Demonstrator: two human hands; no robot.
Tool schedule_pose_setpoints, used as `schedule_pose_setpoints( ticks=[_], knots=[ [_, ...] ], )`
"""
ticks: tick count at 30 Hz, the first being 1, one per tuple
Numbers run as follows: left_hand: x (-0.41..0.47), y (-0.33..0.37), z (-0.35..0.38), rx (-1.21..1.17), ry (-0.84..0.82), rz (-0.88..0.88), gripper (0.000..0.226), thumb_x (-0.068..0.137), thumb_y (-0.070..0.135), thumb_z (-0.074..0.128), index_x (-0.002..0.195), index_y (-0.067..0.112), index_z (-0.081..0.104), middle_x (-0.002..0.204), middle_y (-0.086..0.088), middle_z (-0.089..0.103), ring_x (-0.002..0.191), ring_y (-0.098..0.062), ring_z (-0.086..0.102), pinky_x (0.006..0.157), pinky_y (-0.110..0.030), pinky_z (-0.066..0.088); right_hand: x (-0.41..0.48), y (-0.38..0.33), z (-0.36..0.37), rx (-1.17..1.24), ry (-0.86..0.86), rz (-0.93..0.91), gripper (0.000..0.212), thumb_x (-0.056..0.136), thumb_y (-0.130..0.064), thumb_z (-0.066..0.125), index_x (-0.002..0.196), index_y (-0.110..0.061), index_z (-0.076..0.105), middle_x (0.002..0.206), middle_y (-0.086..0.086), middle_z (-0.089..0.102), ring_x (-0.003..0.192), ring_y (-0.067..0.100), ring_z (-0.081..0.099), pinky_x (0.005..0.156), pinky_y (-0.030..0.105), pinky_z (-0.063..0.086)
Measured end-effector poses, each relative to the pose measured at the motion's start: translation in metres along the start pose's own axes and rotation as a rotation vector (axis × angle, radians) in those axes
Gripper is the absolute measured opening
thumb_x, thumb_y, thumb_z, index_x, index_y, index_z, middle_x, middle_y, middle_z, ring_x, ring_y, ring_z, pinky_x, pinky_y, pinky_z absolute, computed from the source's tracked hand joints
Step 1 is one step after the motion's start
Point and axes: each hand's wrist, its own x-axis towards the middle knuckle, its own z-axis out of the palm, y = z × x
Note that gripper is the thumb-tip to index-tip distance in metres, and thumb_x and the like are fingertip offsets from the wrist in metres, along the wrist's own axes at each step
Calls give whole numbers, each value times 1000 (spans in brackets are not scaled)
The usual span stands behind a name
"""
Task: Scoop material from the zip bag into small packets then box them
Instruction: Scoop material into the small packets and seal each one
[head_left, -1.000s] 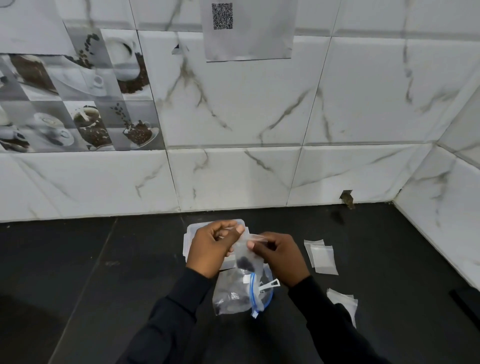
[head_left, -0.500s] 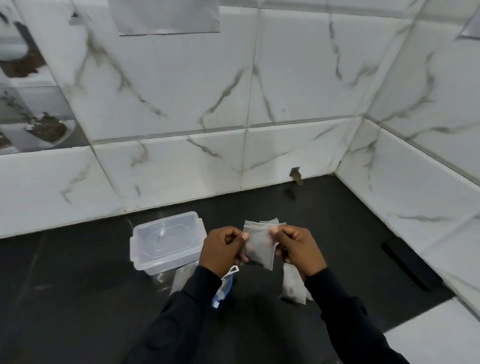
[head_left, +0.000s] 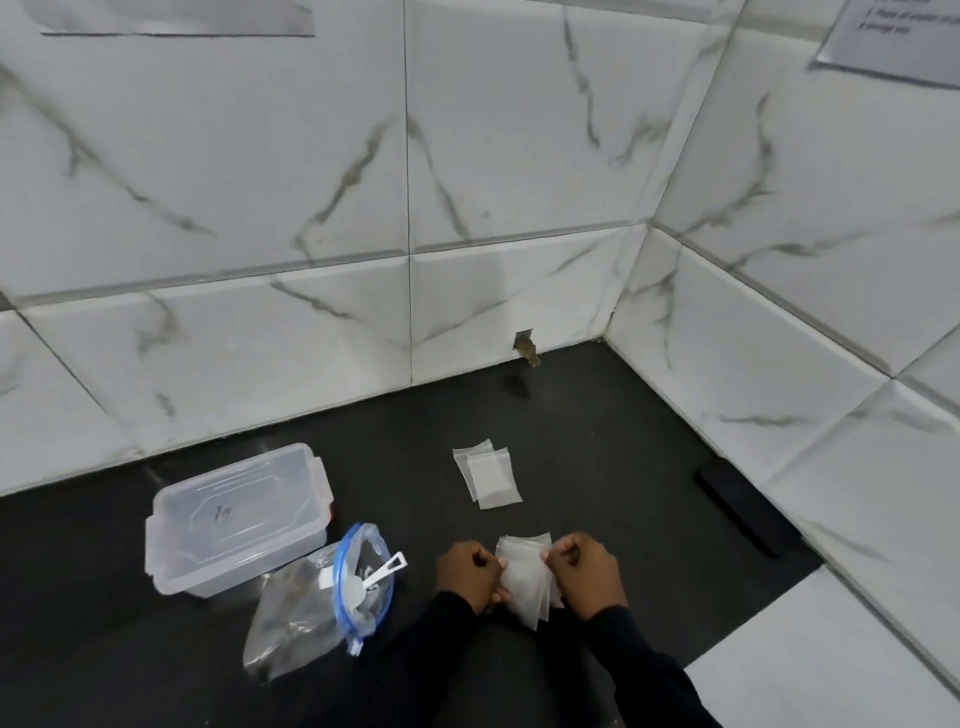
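Hands: left hand (head_left: 470, 574) and right hand (head_left: 582, 574) are pinching a stack of small packets (head_left: 524, 577), likely separating one.
Zip bag (head_left: 317, 597): lying at nine o'clock, scoop (head_left: 371, 577) inside.
Box (head_left: 236, 514): sitting closed at ten o'clock.

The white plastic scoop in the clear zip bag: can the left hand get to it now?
Probably not at once. The white plastic scoop lies exposed in the clear zip bag, but the left hand and right hand both pinch the small translucent packets.

A handwritten mark on the box lid (head_left: 228, 512) cannot be read.
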Motion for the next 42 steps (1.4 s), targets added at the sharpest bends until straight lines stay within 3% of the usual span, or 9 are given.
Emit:
schedule_pose_setpoints(
  ticks=[3, 11, 17, 26, 30, 33, 37, 39, 42],
  knots=[
    [-1, 3, -3, -31, 25, -2, 24, 81, 20, 76, 77, 2, 60, 68, -21, 71, 47, -25, 65, 47, -30, 53, 21, -17, 5, -26, 67, -118, 11, 88, -24, 65, 78, -23, 61, 84, -3, 65, 79, 13, 63, 73, 29, 53],
    [-2, -6, -21, -173, 43, -23, 23, 77, 8, 77, 81, 7, 54, 76, -16, 61, 52, -25, 58, 54, -33, 49, 117, -68, 52, -191, -110, -25, 47, 80, -39, 76, 54, -17, 43, 54, -1, 45, 54, 17, 47, 51, 28, 36],
    [-25, 11, -36, -157, 59, 40, 22, 85, 15, 73, 91, 3, 55, 87, -19, 65, 48, -20, 61, 51, -28, 51, 135, -75, 61, -202, -104, 34, 19, 80, -14, 73, 64, -13, 63, 70, 5, 64, 73, 23, 62, 73, 32, 53],
    [-66, 87, -78, -114, 332, 503, 11, 90, 34, 65, 101, 34, 62, 118, 8, 57, 73, -16, 73, 54, -22, 55, 19, -99, 27, 336, -52, -442, 17, 80, -14, 79, 75, -15, 63, 80, 5, 65, 73, 20, 63, 67, 28, 52],
    [-76, 96, -94, -93, 368, 523, 12, 90, 42, 63, 87, 53, 67, 119, 7, 60, 72, -15, 72, 56, -31, 60, -15, -114, 33, 432, -109, -495, 19, 80, -21, 80, 77, -18, 61, 80, 4, 62, 74, 27, 61, 69, 37, 54],
    [-80, 90, -106, -34, 403, 477, 15, 88, 36, 65, 79, 34, 75, 91, 4, 72, 70, -14, 71, 68, -42, 62, -33, -121, 40, 443, -157, -499, 19, 81, -19, 79, 76, -23, 61, 75, 6, 64, 71, 27, 62, 64, 36, 51],
    [-92, 80, -121, 169, 518, 494, 17, 85, 15, 66, 72, 19, 75, 78, 7, 70, 73, -6, 65, 71, -30, 56, -57, -136, 43, 320, -169, -621, 31, 80, -11, 75, 95, -34, 62, 100, -7, 63, 74, 15, 60, 66, 29, 53],
    [-98, 76, -131, 250, 548, 534, 14, 83, 10, 66, 79, 19, 76, 83, 9, 71, 77, -4, 65, 73, -25, 56, -68, -147, 42, 218, -86, -802, 41, 77, -11, 74, 107, -35, 62, 116, -13, 51, 90, 11, 56, 74, 19, 47],
    [-105, 73, -143, 318, 575, 569, 19, 82, 6, 65, 83, 21, 76, 90, 9, 70, 82, -3, 65, 76, -18, 53, -85, -168, 47, 15, -61, -965, 15, 83, -28, 63, 95, -33, 69, 133, -11, 45, 124, 10, 40, 96, 22, 37]
  ],
)
